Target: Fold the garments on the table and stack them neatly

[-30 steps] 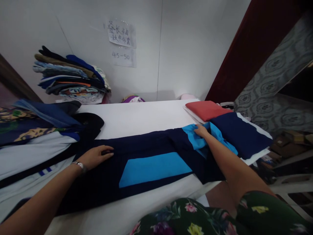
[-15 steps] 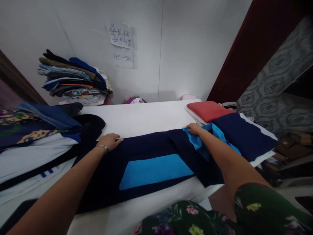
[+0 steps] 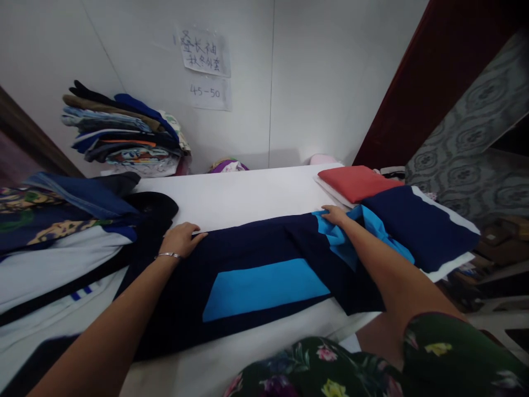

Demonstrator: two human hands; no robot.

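Note:
A navy jacket (image 3: 256, 242) with a bright-blue panel (image 3: 264, 286) lies spread across the white table, its lower edge towards me. My left hand (image 3: 182, 240), with a bracelet at the wrist, grips the far edge near the jacket's left end; the fingertips are partly hidden. At the far right corner, my right hand (image 3: 334, 215) is closed on the bright-blue cloth of the same jacket. This blue part is bunched under my right forearm and reaches towards the folded clothes on the right.
White table (image 3: 248, 193) extends behind the jacket to the wall. Loose clothes (image 3: 61, 248) are heaped at left, below a tall folded stack (image 3: 124, 132). On the right lie a folded red garment (image 3: 351, 183) and a folded navy one (image 3: 425, 226). Paper signs (image 3: 205, 52) hang on the wall.
Both hands keep hold of the far edge. My right hand and the jacket's right end sit slightly farther right; my left hand has barely moved. The view has shifted a little.

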